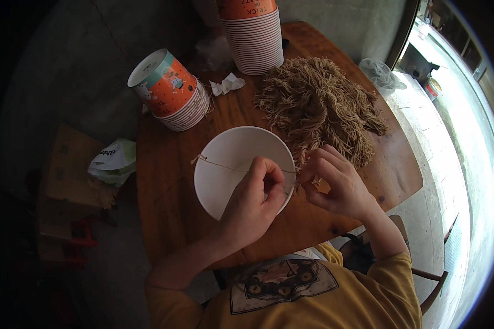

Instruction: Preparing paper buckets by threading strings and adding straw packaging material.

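A white paper bucket stands on the table with its mouth facing up. Across that mouth runs a thin tan cord, knotted at the bucket's left rim. Over the bucket's right half, my left hand is closed in a pinch on the cord. My right hand is just outside the right rim, its thumb and fingertips brought together around the cord's other end. Its fingers partly hide that end and the rim there. Behind my right hand lies a big heap of tan cords.
On the wooden table a short stack of orange printed buckets leans at the back left. A tall bucket stack stands at the back, with crumpled white paper between them. A clear plastic bag hangs by the right edge.
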`<state>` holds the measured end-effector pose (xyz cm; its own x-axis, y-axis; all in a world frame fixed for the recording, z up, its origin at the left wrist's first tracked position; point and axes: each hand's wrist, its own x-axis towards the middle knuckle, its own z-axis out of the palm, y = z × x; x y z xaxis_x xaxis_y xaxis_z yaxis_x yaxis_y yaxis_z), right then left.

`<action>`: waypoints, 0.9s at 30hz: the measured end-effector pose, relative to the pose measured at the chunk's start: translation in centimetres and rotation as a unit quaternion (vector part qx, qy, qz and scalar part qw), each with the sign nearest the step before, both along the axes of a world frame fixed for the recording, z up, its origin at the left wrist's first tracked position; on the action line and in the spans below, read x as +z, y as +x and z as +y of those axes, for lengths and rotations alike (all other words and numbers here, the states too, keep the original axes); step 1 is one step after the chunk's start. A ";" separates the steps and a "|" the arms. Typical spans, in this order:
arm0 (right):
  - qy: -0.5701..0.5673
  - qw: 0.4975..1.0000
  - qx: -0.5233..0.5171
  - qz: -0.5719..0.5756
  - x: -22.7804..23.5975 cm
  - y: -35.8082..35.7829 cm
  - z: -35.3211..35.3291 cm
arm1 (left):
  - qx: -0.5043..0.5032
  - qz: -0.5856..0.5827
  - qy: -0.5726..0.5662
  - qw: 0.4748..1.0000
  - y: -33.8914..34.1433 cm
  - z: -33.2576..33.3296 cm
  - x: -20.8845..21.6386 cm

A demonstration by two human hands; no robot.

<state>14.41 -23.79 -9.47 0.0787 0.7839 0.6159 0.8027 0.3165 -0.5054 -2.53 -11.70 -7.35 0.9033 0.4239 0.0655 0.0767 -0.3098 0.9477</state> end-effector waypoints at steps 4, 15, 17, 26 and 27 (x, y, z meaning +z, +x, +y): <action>0.008 1.000 0.000 -0.009 0.0 0.1 0.0 | -0.002 0.000 -0.001 1.000 0.1 0.0 0.0; 0.021 0.999 0.033 0.007 -0.8 0.2 -0.1 | -0.002 0.000 0.013 1.000 0.0 0.0 0.0; 0.013 0.999 0.029 -0.002 -0.8 0.2 -0.1 | -0.004 0.003 0.009 1.000 0.1 0.0 0.0; 0.016 0.999 0.011 -0.047 -1.6 0.4 0.1 | -0.021 0.016 0.070 0.997 0.5 0.2 -0.5; 0.016 0.998 0.007 -0.053 -1.6 0.4 0.1 | -0.023 0.005 0.079 0.997 0.6 0.2 -0.6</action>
<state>14.83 -23.73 -11.09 0.0009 0.7638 0.6455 0.8471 0.3425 -0.4064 -1.96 -11.49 -7.96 0.9225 0.3672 0.1188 0.0684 -0.4584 0.8861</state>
